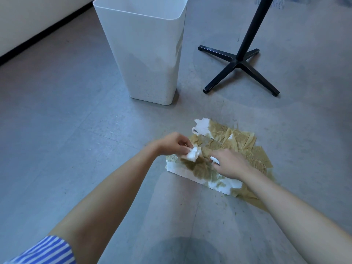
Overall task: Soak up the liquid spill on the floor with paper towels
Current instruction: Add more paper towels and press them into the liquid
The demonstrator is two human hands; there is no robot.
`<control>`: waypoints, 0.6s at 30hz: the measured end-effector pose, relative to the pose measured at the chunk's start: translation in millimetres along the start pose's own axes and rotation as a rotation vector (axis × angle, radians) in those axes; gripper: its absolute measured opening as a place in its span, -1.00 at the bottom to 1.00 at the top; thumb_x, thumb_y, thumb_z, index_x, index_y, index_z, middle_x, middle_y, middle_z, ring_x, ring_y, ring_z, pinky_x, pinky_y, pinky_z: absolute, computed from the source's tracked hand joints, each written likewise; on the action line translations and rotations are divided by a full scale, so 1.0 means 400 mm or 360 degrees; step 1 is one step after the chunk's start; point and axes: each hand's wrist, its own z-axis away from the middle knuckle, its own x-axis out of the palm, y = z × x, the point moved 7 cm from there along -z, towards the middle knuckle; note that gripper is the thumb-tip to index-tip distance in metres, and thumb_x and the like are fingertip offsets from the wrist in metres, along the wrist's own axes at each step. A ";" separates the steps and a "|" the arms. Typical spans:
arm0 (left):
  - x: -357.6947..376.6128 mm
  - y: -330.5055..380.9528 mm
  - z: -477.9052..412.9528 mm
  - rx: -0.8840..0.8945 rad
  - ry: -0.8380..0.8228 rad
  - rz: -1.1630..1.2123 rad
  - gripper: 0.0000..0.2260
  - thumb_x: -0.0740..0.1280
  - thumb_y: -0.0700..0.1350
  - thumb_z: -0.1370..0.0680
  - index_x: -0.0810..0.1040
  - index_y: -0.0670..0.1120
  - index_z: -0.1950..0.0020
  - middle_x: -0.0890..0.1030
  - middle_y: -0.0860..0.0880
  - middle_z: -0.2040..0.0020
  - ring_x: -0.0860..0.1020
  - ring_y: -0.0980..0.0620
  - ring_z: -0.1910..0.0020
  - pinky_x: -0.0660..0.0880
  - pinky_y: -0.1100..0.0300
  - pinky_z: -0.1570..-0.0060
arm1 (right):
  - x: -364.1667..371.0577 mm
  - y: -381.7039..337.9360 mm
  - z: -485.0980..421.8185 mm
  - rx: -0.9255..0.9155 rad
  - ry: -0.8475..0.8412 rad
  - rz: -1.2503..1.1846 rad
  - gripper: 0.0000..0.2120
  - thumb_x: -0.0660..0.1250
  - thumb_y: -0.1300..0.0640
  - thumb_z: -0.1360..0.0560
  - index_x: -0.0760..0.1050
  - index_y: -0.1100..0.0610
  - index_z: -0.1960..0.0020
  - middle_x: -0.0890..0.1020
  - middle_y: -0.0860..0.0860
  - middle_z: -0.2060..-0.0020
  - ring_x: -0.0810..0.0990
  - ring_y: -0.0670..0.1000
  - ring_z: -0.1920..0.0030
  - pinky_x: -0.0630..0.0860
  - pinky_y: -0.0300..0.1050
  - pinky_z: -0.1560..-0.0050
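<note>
Tan-brown and sodden, the paper towels (245, 149) are laid in overlapping sheets over the spill (260, 203) on the grey speckled floor (76, 130), at about four o'clock from the white bin (144, 54). Most of the paper is stained through and creased flat against the floor. Only the near edge at six o'clock and a torn corner at eleven o'clock are seen dry and white. A thin brown film shows beyond the sheets at five o'clock.

The left hand (174, 143) is held at the nine o'clock side of the pile, its thumb and fingertips pressed together in a pinch on a crumpled white corner that is lifted off the floor. The right hand (230, 164) is set over the pile's middle with its fingers curled, and a small white fold appears to be nipped between thumb and forefinger.

The step in hand is judged to be the gathering of the soaked sheets — soaking looks largely done. For the next move, the edges would need to be drawn inward slowly, since wet paper of this kind tears and drips easily. The wad would then have to be carried to the bin at eleven o'clock, and the film at five o'clock blotted.

The bin is smooth, tapered plastic with rounded corners. A black metal stand (238, 63) with a four-legged base is seen at one o'clock, and a blue-striped sleeve (43, 252) at seven o'clock.
</note>
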 end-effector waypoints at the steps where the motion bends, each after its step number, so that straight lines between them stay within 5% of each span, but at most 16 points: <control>1: 0.013 -0.004 -0.005 -0.0018 -0.0044 -0.0033 -0.86 0.33 -0.26 -0.52 0.62 -0.15 -0.04 0.60 -0.06 0.14 0.52 0.09 0.21 0.45 0.34 0.22 | 0.002 0.002 0.001 -0.0006 -0.0004 0.0002 -0.93 0.15 0.16 -0.50 0.39 0.13 0.06 0.46 0.01 0.28 0.47 0.12 0.25 0.19 -0.13 0.47; 8: -0.054 -0.021 -0.060 -0.0102 0.0569 -0.0204 -0.78 0.31 -0.15 -0.53 0.58 -0.07 -0.16 0.63 -0.08 -0.09 0.57 -0.08 -0.07 0.48 0.07 -0.04 | 0.031 0.050 0.004 0.0066 -0.0016 -0.0049 -0.80 0.14 0.13 -0.51 0.48 0.09 -0.07 0.61 0.05 0.11 0.57 0.12 0.14 0.41 -0.10 0.32; 11: -0.049 -0.033 -0.073 -0.0233 0.0694 -0.0976 -0.56 0.29 0.02 -0.54 0.36 0.01 -0.41 0.42 -0.04 -0.36 0.38 -0.11 -0.30 0.28 0.00 -0.26 | 0.044 0.071 0.004 0.0112 -0.0028 -0.0049 -0.80 0.14 0.16 -0.50 0.50 0.13 -0.05 0.61 0.06 0.11 0.57 0.12 0.10 0.40 -0.10 0.31; 13: -0.042 -0.029 -0.067 -0.0153 0.0813 -0.1118 -0.56 0.26 0.04 -0.56 0.33 0.00 -0.43 0.37 -0.03 -0.39 0.35 -0.09 -0.33 0.23 0.02 -0.29 | 0.049 0.076 0.002 0.0113 -0.0023 -0.0067 -0.79 0.14 0.17 -0.50 0.51 0.12 -0.04 0.61 0.06 0.10 0.57 0.12 0.09 0.37 -0.11 0.32; 18: 0.047 -0.051 -0.083 0.0040 0.0573 -0.1416 -0.60 0.13 0.02 -0.61 0.33 -0.06 -0.43 0.39 0.00 -0.41 0.34 -0.03 -0.39 0.07 0.00 -0.43 | 0.058 0.082 0.003 0.0107 -0.0035 -0.0077 -0.80 0.15 0.16 -0.50 0.50 0.10 -0.04 0.60 0.05 0.11 0.57 0.13 0.12 0.36 -0.12 0.34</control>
